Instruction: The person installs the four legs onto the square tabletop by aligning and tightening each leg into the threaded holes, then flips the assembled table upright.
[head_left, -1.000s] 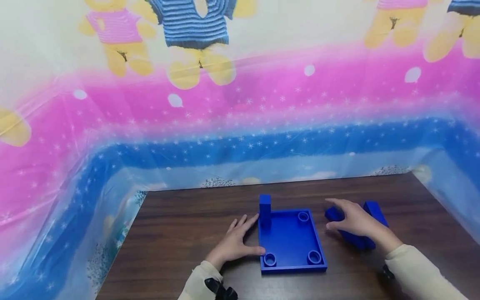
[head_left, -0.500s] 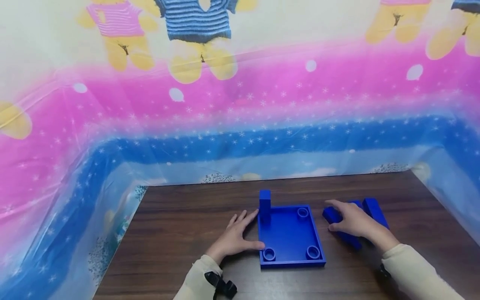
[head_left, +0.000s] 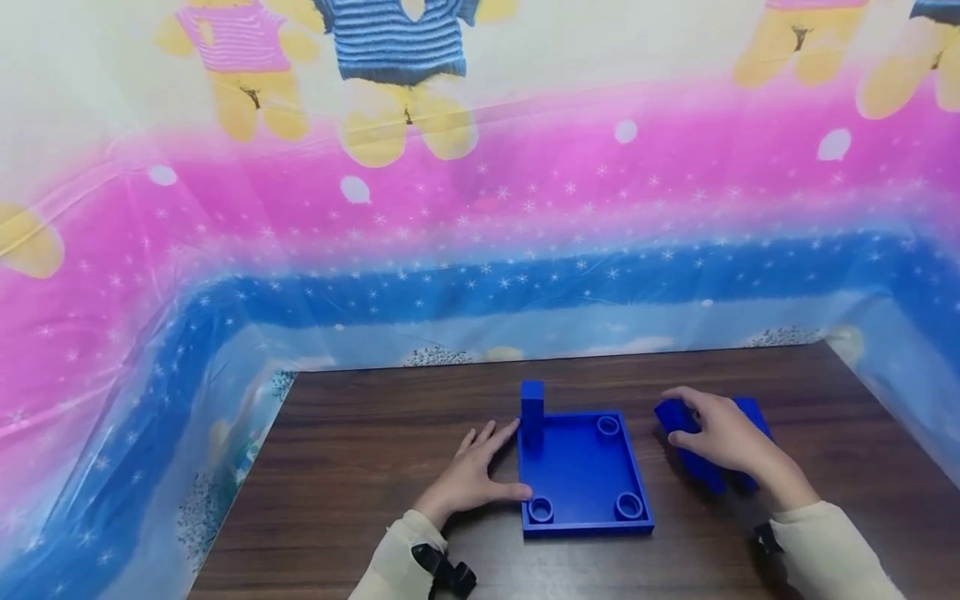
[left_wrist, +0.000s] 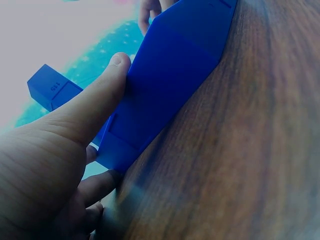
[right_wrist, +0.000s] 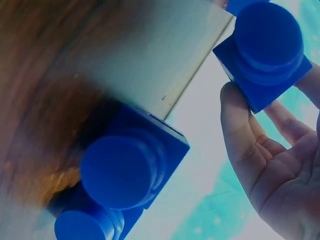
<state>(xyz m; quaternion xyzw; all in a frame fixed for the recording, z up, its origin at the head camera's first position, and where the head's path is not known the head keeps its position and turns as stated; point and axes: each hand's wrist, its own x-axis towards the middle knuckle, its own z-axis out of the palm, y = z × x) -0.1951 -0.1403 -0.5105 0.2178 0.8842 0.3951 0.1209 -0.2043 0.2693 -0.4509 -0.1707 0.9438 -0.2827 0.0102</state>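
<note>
Backdrop: a cloth [head_left: 480,208] printed with teddy bears, pink above blue, hangs behind the table.
Tabletop: dark wood-grain table [head_left: 360,450] under everything being handled.
Tray: the square blue tray [head_left: 581,467] lies flat on the table between the two hands, its raised rim upward.
Left hand: spread wide at the tray's left side; the left hand [head_left: 468,479] has its thumb on the near-left corner and forefinger at the far-left edge.
Right hand: well apart from the other; the right hand [head_left: 723,429] pinches one blue block between thumb and fingers.
Gripped block: the held block [right_wrist: 267,45] shows a round end; I can't tell whether it is off the table.
Loose blocks: two lying blocks [right_wrist: 135,165] rest near it.
Post: an upright block [head_left: 532,408] stands in the far-left corner.
Rings: round sockets [head_left: 628,506] in the other three corners.
</note>
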